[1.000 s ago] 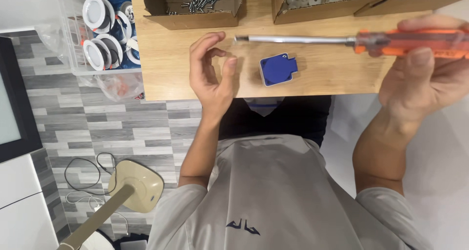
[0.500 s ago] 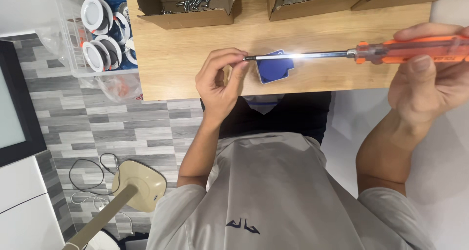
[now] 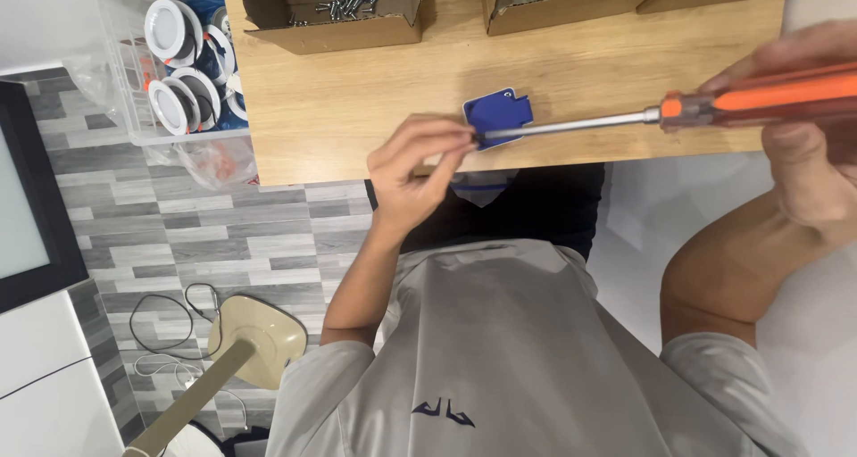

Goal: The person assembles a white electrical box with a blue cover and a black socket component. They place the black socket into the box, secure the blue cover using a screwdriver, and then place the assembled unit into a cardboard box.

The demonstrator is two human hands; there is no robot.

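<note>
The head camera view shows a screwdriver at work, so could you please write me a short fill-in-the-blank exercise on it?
1. The right hand holds the long screwdriver by its ____ handle.
2. The left hand pinches the metal tip beside a small ____ plastic part.
3. The cardboard box at the back of the wooden table holds loose ____.

Missing words: orange; blue; screws

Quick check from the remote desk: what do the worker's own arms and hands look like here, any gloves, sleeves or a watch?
Both hands are bare: no gloves on the left hand or the right hand, and no rings show. Neither wrist shows a watch or band. The forearms are uncovered. The person wears a light grey short-sleeved T-shirt with a small dark mark on its front; its sleeves cover only the upper arms.
</note>
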